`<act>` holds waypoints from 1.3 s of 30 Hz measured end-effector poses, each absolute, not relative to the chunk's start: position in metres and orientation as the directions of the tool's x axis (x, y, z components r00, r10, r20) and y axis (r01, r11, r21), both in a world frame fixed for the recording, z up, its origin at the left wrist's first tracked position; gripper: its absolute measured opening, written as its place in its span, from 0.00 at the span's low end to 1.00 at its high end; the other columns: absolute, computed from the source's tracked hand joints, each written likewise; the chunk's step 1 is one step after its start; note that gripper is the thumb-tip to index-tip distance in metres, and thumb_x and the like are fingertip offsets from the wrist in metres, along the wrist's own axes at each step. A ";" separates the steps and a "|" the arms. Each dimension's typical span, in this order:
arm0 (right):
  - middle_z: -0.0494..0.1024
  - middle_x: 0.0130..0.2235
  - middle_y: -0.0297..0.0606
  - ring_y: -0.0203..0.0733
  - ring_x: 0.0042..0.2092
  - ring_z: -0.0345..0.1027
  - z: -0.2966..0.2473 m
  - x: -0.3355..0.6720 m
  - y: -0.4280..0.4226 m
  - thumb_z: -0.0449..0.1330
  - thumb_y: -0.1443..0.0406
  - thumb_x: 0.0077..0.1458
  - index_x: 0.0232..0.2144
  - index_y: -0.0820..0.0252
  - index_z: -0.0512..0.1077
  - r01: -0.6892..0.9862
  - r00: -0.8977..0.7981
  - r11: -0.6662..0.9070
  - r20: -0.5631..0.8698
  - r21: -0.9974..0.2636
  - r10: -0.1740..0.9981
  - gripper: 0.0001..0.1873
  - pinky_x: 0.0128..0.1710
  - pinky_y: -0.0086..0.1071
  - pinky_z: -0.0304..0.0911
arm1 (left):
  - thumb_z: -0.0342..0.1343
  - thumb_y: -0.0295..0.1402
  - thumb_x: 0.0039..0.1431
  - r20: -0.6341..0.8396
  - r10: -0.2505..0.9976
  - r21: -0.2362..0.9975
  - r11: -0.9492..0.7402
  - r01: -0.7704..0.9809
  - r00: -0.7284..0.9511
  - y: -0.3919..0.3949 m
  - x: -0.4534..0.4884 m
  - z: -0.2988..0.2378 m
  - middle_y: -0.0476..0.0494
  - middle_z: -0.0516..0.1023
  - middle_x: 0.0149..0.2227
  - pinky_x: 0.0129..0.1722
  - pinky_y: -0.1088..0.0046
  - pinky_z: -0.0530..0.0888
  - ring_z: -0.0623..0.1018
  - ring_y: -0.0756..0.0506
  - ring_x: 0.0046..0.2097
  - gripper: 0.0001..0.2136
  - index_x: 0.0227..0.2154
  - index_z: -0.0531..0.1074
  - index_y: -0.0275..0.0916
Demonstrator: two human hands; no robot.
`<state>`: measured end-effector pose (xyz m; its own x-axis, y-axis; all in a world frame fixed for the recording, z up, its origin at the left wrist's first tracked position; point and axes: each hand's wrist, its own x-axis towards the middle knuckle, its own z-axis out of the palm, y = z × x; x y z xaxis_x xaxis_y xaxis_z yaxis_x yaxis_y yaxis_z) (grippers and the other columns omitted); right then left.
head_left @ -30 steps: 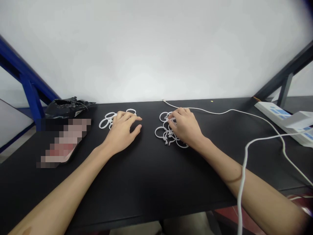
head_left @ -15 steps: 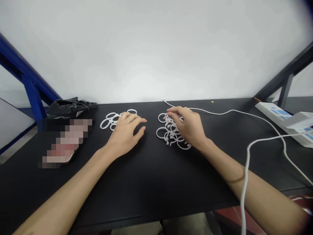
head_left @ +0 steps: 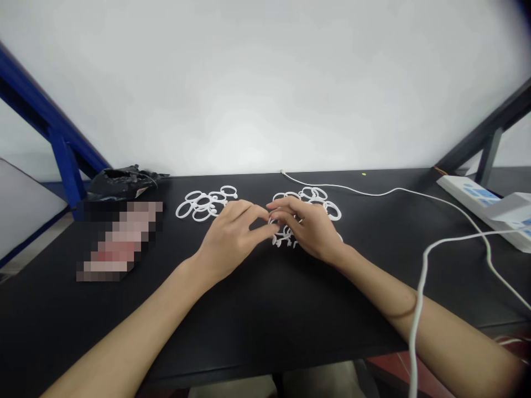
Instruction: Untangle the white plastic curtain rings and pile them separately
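Observation:
White plastic curtain rings with small eyelets lie in two groups on the black table. My left hand [head_left: 236,235] has its thumb and index finger pinched on a white curtain ring [head_left: 272,223], only partly visible. My right hand [head_left: 309,226] meets it there, fingers curled and closed at the same ring, its fingertips close to those of the left. Beneath and behind the right hand is the right group of curtain rings [head_left: 332,211], partly covered. The left group of curtain rings [head_left: 194,208] lies beyond the left hand, partly behind it.
A blurred-out flat object [head_left: 120,240] rests at the left, with a crumpled black plastic bag [head_left: 124,182] behind it. At the right sits a white power strip [head_left: 477,199]. A white cable [head_left: 421,276] passes over my right forearm. A white wall [head_left: 265,99] stands behind.
My left hand has moved right, from beside the left group to my right hand. The right hand has come slightly lower, and the fingertips of both now meet at a ring.

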<state>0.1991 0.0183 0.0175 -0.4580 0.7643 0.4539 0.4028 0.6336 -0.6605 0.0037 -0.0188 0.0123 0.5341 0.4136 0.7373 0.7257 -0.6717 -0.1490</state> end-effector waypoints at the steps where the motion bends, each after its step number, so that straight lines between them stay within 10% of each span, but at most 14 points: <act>1: 0.83 0.35 0.31 0.38 0.36 0.76 0.019 0.199 0.017 0.55 0.65 0.64 0.43 0.53 0.73 0.412 -0.455 0.648 0.472 -0.640 0.755 0.08 0.40 0.33 0.69 | 0.52 0.26 0.65 0.739 0.426 -0.126 -0.674 0.728 0.522 -0.019 0.004 0.012 0.48 0.78 0.37 0.39 0.67 0.70 0.71 0.46 0.39 0.11 0.35 0.78 0.46; 11: 0.74 0.36 0.38 0.38 0.34 0.69 0.028 0.203 0.007 0.59 0.59 0.62 0.42 0.55 0.74 0.387 -0.531 0.870 0.697 -0.306 0.481 0.10 0.34 0.32 0.67 | 0.49 0.29 0.68 0.721 0.511 -0.001 -0.675 0.738 0.468 -0.017 -0.004 0.016 0.44 0.79 0.34 0.36 0.65 0.69 0.70 0.45 0.37 0.10 0.38 0.76 0.39; 39: 0.73 0.31 0.33 0.35 0.30 0.65 0.022 0.196 0.007 0.54 0.63 0.66 0.32 0.57 0.67 0.400 -0.516 0.819 0.638 -0.411 0.572 0.09 0.31 0.28 0.61 | 0.57 0.50 0.60 0.558 0.707 0.293 -0.657 0.695 0.435 -0.021 0.000 0.009 0.45 0.79 0.39 0.43 0.63 0.71 0.72 0.43 0.41 0.24 0.52 0.70 0.38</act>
